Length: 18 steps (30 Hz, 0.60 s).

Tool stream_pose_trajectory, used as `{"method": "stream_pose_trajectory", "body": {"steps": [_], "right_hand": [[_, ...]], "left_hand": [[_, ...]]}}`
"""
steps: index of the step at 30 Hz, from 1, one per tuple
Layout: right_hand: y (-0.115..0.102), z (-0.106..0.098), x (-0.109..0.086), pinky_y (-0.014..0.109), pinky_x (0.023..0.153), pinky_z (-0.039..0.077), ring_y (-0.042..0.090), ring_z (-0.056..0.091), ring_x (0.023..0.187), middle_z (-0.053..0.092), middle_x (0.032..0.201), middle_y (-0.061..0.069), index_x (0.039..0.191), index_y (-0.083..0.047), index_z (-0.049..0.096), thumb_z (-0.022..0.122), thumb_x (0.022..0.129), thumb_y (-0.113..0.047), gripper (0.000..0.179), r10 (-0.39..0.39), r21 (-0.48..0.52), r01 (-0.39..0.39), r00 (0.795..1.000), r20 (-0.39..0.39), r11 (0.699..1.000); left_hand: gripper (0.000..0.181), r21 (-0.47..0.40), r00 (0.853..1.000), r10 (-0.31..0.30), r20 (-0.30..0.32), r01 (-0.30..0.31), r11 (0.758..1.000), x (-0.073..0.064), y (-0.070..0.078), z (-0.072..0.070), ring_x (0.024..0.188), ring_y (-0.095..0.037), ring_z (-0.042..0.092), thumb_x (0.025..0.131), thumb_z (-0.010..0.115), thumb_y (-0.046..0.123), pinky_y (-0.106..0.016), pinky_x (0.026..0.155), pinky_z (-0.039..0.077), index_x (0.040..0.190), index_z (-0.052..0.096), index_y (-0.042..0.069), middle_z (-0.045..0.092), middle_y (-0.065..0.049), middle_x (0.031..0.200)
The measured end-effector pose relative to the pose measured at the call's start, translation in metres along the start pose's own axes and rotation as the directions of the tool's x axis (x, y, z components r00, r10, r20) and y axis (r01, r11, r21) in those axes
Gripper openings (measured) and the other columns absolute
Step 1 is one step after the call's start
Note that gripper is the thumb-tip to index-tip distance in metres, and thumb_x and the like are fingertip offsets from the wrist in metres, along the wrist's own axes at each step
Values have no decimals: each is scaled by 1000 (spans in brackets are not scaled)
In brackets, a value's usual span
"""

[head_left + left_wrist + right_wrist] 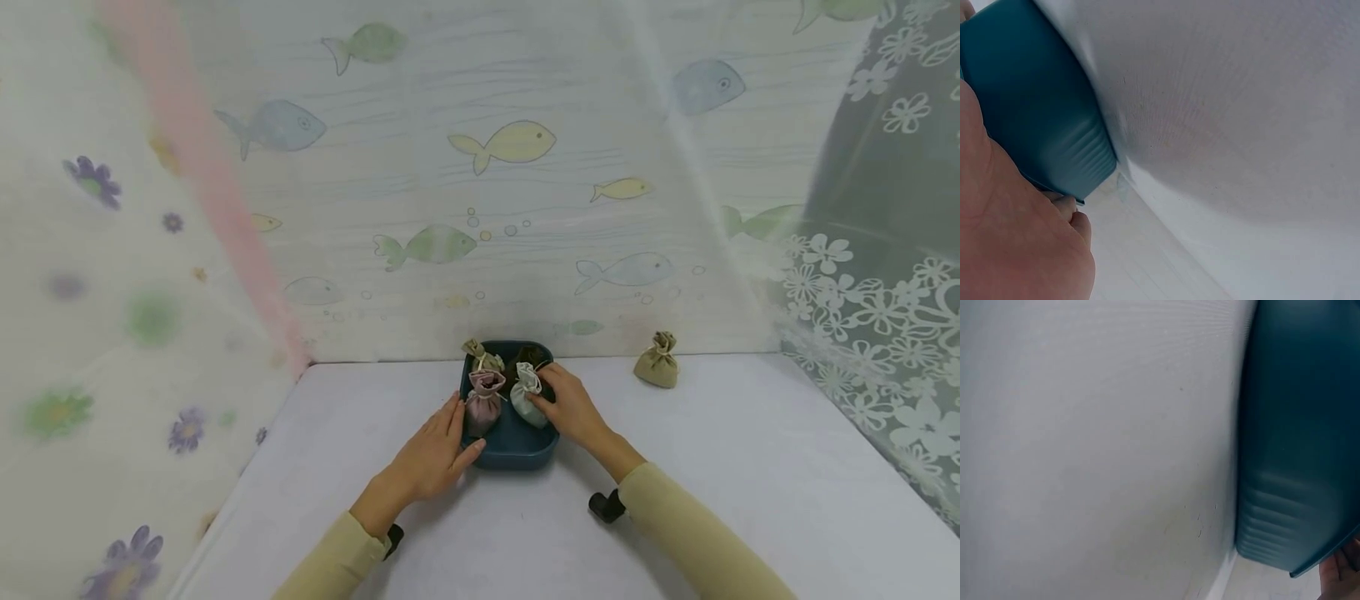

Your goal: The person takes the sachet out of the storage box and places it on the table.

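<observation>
A dark blue plastic bin (517,458) stands on the white table with several small drawstring pouches inside. My left hand (431,454) lies along the bin's left side, fingers extended at the rim and thumb near the front corner. The left wrist view shows that hand (1019,219) against the bin's wall. Inside the bin, my right hand (573,408) pinches a pale mint pouch (529,407) near its gathered neck. To its left stands a mauve pouch (483,408), with an olive-gold pouch (489,362) behind. A dark brown pouch (522,360) is partly hidden at the back right.
A tan drawstring pouch (657,367) sits apart at the table's back right. Behind the white table (337,408) hangs a curtain (420,308) printed with fish. Black wrist cameras show beneath both sleeves.
</observation>
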State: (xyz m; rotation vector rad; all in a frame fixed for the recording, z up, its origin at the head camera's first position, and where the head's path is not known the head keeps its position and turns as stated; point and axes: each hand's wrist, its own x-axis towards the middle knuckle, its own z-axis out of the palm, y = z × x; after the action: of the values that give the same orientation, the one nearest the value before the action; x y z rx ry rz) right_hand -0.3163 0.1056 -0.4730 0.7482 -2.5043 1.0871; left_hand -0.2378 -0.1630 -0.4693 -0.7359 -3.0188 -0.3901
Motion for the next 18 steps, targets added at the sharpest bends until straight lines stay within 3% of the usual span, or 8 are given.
{"method": "stream_pose_trajectory", "body": {"steps": [5,18], "right_hand": [[-1,0,-1,45,85,54,27,64,101,64,111,12,115,0,68,74,95,-11,24,-6,-22,6,1000,5,1000],[2,-3,-1,43,81,51,22,60,94,61,106,9,111,-1,63,70,98,-10,17,-30,-25,31,999,20,999]], "left_hand": [[84,-23,1000,2,3,-2,1000,-2,4,-6,155,-38,18,109,32,56,-51,123,23,159,17,-9,9,-25,169],[85,2,1000,3,5,-3,1000,-3,5,-7,156,-36,16,109,28,58,-50,124,22,160,16,-9,8,-24,169]]}}
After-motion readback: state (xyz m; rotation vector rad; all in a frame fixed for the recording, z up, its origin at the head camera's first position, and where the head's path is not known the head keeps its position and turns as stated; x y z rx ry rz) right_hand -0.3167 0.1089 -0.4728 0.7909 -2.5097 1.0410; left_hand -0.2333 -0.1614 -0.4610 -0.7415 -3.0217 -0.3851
